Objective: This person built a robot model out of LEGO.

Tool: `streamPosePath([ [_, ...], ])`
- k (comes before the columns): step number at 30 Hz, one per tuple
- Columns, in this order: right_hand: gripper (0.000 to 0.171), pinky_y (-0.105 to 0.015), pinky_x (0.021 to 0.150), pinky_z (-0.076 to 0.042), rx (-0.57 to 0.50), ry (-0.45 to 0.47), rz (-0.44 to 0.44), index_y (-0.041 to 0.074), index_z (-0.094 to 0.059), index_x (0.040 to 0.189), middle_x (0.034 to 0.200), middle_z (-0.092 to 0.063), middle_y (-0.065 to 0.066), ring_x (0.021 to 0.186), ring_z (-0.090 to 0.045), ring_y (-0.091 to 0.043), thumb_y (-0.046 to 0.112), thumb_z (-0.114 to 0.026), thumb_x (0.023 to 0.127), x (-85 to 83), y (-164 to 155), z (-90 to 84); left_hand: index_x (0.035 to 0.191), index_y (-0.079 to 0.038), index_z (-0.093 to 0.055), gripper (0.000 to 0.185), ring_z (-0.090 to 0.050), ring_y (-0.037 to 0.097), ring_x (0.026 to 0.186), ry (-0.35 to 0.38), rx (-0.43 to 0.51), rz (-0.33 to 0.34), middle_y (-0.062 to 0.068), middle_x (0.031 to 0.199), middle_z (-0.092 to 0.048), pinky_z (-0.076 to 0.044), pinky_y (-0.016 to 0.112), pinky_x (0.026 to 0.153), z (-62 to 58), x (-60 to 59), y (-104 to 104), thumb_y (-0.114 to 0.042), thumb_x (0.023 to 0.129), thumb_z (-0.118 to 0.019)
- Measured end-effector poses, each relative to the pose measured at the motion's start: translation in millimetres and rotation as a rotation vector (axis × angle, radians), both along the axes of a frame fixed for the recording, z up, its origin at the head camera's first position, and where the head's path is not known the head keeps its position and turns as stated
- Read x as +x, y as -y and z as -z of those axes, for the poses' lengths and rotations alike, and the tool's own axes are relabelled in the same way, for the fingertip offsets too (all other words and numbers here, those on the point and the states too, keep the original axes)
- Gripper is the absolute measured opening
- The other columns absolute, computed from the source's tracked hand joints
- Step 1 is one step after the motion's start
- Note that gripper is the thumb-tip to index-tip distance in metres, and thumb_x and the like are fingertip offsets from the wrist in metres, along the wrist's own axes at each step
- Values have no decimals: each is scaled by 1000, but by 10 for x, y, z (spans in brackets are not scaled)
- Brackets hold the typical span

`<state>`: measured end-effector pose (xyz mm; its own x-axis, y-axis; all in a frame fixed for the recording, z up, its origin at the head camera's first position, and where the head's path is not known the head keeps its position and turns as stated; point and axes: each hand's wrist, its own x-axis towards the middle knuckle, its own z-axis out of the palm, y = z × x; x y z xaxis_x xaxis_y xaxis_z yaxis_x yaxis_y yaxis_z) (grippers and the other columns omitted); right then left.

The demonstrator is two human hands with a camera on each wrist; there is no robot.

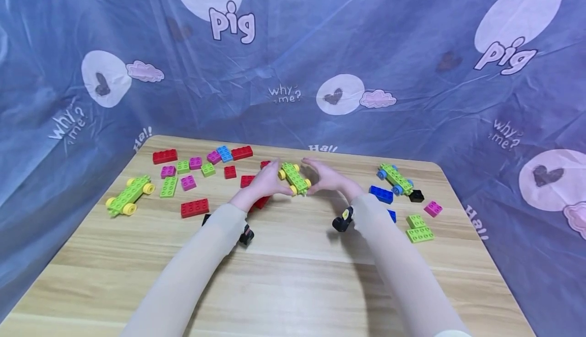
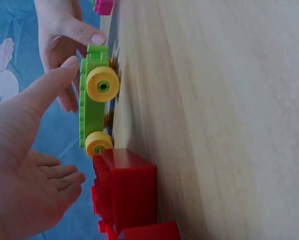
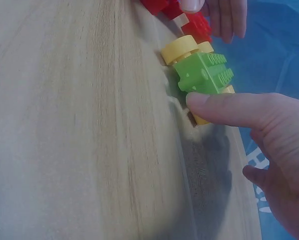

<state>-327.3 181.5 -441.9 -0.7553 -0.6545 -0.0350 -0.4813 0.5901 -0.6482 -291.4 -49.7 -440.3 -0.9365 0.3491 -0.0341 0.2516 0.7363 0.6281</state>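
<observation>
A green toy car base point(image 1: 294, 177) with yellow wheels stands on the table between the two hands, in the far middle of the head view. The left hand point(image 1: 263, 181) curves along its left side, thumb close to a wheel and fingers loose. From the other side the right hand point(image 1: 328, 178) reaches in, its thumb point(image 3: 214, 107) right at the car's near end in the right wrist view. Neither palm closes round the car. Beside the left hand, red bricks point(image 2: 134, 195) sit close to one yellow wheel in the left wrist view.
Another yellow-wheeled green car base point(image 1: 130, 195) stands at left, amid red, pink and green bricks. At right is a blue-wheeled green car base point(image 1: 396, 178), near blue bricks point(image 1: 381, 194), a black piece point(image 1: 416, 196) and green bricks point(image 1: 419, 234). Blue printed cloth point(image 1: 284, 62) hangs behind the table.
</observation>
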Motion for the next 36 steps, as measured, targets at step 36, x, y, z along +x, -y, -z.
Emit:
streamPosePath([
  [36, 100, -59, 118, -18, 63, -47, 18, -2, -27, 151, 159, -21, -23, 146, -23, -43, 14, -84, 71, 153, 84, 48, 151, 7, -25, 100, -34, 35, 143, -47, -64, 57, 21, 156, -33, -31, 44, 118, 98, -4, -162, -25, 76, -84],
])
